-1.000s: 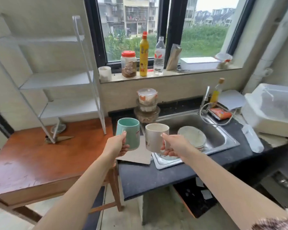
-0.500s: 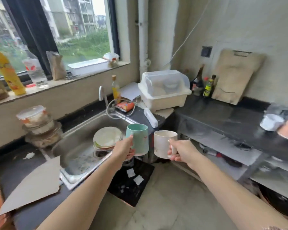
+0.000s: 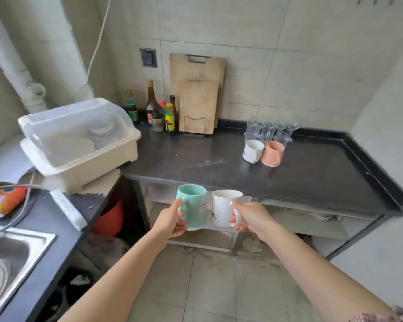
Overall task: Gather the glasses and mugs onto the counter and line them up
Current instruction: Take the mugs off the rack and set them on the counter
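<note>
near front of dark surface (image 3: 219,163), left hand (image 3: 170,220) fingers (image 3: 180,227) curled round green mug (image 3: 193,203), right hand (image 3: 251,219) fingers pinch handle of white mug (image 3: 222,208). both upright in air. back on surface: white cup (image 3: 253,151), pink mug (image 3: 272,153), glasses (image 3: 269,132).

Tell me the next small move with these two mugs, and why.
Probably carry both forward and set them beside the pink mug: teal mug in the left hand and cream mug in the right hand hang short of the counter.

The left hand (image 3: 170,220) and right hand (image 3: 251,218) are bare, as are both forearms (image 3: 116,275), with a mottled brown-and-pink patterned sleeve (image 3: 386,316) edging the right upper arm.
</note>
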A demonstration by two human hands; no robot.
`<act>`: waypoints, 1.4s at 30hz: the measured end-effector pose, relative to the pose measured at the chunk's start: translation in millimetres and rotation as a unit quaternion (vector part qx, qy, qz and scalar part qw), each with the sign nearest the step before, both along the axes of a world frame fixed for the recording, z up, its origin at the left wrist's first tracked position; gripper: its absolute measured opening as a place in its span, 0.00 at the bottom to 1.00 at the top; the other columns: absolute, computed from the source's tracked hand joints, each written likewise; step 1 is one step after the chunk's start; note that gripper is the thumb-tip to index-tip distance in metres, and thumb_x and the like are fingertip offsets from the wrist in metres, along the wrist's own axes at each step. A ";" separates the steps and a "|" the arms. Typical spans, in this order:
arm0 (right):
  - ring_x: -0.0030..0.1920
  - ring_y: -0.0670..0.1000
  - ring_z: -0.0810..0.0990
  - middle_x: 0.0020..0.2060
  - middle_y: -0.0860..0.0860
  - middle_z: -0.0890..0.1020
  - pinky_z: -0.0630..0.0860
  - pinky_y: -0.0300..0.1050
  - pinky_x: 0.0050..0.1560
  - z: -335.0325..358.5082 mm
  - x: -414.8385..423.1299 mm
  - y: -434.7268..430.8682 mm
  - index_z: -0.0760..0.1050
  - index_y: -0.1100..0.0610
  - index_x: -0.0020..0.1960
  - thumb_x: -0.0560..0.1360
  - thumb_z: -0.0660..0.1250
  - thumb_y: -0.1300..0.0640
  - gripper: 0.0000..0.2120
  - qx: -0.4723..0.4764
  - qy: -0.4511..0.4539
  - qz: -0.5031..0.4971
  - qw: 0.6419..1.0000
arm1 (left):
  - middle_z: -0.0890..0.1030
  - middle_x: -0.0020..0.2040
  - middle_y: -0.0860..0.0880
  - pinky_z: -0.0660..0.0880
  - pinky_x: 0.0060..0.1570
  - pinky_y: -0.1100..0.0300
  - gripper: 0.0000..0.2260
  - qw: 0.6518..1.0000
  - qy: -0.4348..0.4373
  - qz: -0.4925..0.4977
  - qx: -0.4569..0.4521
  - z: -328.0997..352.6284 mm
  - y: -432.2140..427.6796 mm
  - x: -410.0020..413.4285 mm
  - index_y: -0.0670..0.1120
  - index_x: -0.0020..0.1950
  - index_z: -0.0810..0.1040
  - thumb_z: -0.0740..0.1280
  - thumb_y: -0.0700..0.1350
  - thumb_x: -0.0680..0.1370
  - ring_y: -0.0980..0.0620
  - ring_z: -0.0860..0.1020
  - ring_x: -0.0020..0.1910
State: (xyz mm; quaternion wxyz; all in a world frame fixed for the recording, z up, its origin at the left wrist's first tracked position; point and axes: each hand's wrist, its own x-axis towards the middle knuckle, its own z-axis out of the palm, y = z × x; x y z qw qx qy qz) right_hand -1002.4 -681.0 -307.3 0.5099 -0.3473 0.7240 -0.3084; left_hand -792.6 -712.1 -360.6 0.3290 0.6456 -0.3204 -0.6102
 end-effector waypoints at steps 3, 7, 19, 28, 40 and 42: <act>0.23 0.52 0.74 0.32 0.57 0.80 0.67 0.36 0.20 -0.3 -44.1 -25.4 0.76 0.63 0.43 0.78 0.63 0.52 0.14 0.009 0.001 -0.060 0.998 | 0.77 0.32 0.43 0.75 0.38 0.58 0.15 0.999 0.012 -0.034 0.016 -0.5 -39.4 -46.6 0.44 0.37 0.74 0.62 0.54 0.75 0.47 0.75 0.30; 0.24 0.52 0.73 0.31 0.57 0.81 0.67 0.38 0.23 0.0 -102.8 -53.9 0.76 0.63 0.43 0.78 0.63 0.52 0.14 0.008 0.002 -0.129 0.992 | 0.76 0.30 0.43 0.73 0.34 0.59 0.16 0.995 0.019 -0.091 0.026 -1.4 -82.1 -110.1 0.43 0.34 0.71 0.63 0.53 0.75 0.47 0.73 0.29; 0.27 0.52 0.78 0.35 0.56 0.83 0.73 0.38 0.26 -18.1 -298.7 -156.4 0.78 0.62 0.43 0.79 0.62 0.50 0.16 0.033 0.051 -0.197 0.979 | 0.78 0.26 0.47 0.75 0.27 0.63 0.21 0.980 0.022 -0.199 0.002 -24.7 -195.1 -322.1 0.46 0.32 0.71 0.63 0.61 0.74 0.50 0.77 0.24; 0.26 0.51 0.80 0.35 0.53 0.84 0.73 0.37 0.23 -50.5 -448.4 -258.9 0.78 0.60 0.43 0.78 0.62 0.49 0.15 0.089 0.083 -0.156 0.980 | 0.80 0.44 0.43 0.77 0.28 0.63 0.19 0.985 0.036 -0.158 0.058 -48.5 -277.0 -468.2 0.44 0.44 0.73 0.59 0.61 0.77 0.49 0.81 0.39; 0.34 0.54 0.82 0.40 0.54 0.84 0.82 0.47 0.50 -94.8 -516.1 -333.6 0.77 0.57 0.40 0.78 0.61 0.50 0.13 0.116 0.030 -0.144 0.982 | 0.82 0.46 0.46 0.76 0.42 0.59 0.18 0.992 0.014 -0.092 0.079 -110.7 -328.4 -537.6 0.45 0.42 0.74 0.56 0.58 0.79 0.50 0.81 0.45; 0.34 0.54 0.82 0.41 0.53 0.84 0.82 0.47 0.50 -101.8 -516.7 -339.3 0.78 0.59 0.42 0.78 0.61 0.50 0.15 0.113 0.020 -0.137 0.984 | 0.81 0.47 0.47 0.75 0.43 0.59 0.18 0.992 0.008 -0.101 0.073 -115.5 -330.3 -538.6 0.46 0.45 0.76 0.55 0.58 0.79 0.51 0.81 0.47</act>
